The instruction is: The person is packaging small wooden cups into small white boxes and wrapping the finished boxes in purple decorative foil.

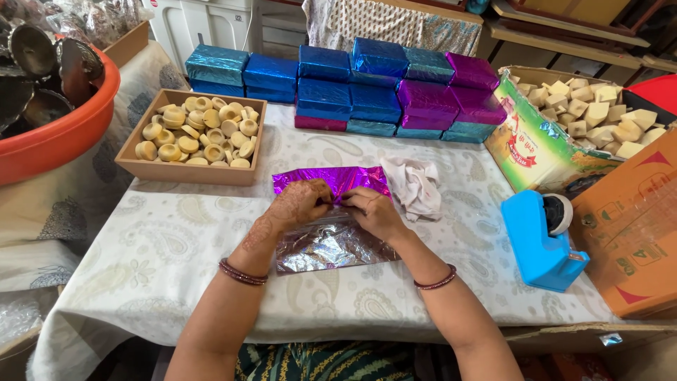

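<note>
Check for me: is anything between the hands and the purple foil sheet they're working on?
Nothing visible does. The left hand and right hand already rest on the purple foil sheet. The white cloth lies beside it, right of the hands.

I see foil sheet [331,226] mid-desk [169,247], both hands [338,204] on it. Cloth [416,185] just right of it, tape dispenser [546,240] further right. Tray of discs [194,134] behind-left, wrapped boxes [352,88] stacked along back, carton of blocks [550,141] at right.
</note>
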